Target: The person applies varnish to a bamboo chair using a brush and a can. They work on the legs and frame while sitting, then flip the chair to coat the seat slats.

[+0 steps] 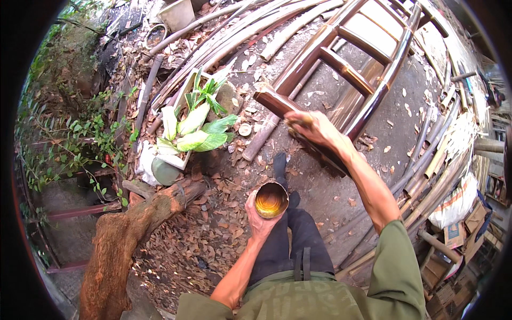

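I see a round, brown can, open end up, golden inside, near a shiny, dark-brown pole frame with crossbars.

One fisheye view, straight down from your head

Your camera is the left one of a side-by-side pair on your head, facing steeply down and a little forward. Nearest you, along the lower edge, comes your green shirt; beyond it you look down your dark trousers to the ground. Your left fingers fall just below centre, your right fingers just above. The wide lens reaches farther out to the wooden frame and leafy vines, bending straight edges toward its rim.
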Motion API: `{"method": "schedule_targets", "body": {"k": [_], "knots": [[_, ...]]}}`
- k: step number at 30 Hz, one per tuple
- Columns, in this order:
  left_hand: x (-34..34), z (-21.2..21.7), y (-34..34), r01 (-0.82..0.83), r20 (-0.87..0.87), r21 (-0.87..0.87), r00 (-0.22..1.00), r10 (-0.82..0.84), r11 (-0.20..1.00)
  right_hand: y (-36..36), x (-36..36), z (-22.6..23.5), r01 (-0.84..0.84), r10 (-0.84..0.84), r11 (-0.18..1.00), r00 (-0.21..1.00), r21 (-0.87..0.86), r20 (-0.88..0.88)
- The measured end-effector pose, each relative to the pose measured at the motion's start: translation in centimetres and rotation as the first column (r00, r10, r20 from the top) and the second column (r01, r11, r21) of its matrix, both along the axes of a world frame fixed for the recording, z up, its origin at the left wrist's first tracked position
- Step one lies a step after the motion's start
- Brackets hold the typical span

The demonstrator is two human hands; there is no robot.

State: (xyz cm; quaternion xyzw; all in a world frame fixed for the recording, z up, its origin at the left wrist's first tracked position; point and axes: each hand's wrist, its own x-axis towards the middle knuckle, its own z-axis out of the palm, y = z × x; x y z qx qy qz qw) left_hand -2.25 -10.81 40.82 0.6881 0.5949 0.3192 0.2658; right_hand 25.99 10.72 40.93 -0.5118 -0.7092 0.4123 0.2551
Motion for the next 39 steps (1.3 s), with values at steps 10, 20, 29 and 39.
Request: {"method": "schedule_targets", "body": {"k": [10, 20, 29, 39], "knots": [[-0.1, -1.6, 7.0, -0.161, 0.112, -0.115, 0.978, 0.174, 0.98, 13.6, -4.6, -4.2, 0.415, -0.407, 0.902, 0.91, 0.122, -0.085], [-1.0, -2.0, 11.0, -0.21, 0.125, -0.157, 0.965, 0.23, 0.965, 16.6, 7.4, -0.9, 0.291, -0.292, 0.956, 0.956, 0.033, 0.033], [-0.3, -3.0, 9.7, -0.323, 0.118, -0.165, 0.931, 0.344, 0.932, 10.3, 1.7, -2.5, 0.014, 0.001, 0.997, 0.983, 0.079, -0.182], [3.0, -3.2, 10.0, -0.328, 0.138, -0.104, 0.93, 0.34, 0.939, -16.7, 9.1, 0.4, 0.736, -0.782, 0.587, 0.624, -0.338, -0.001]]}}
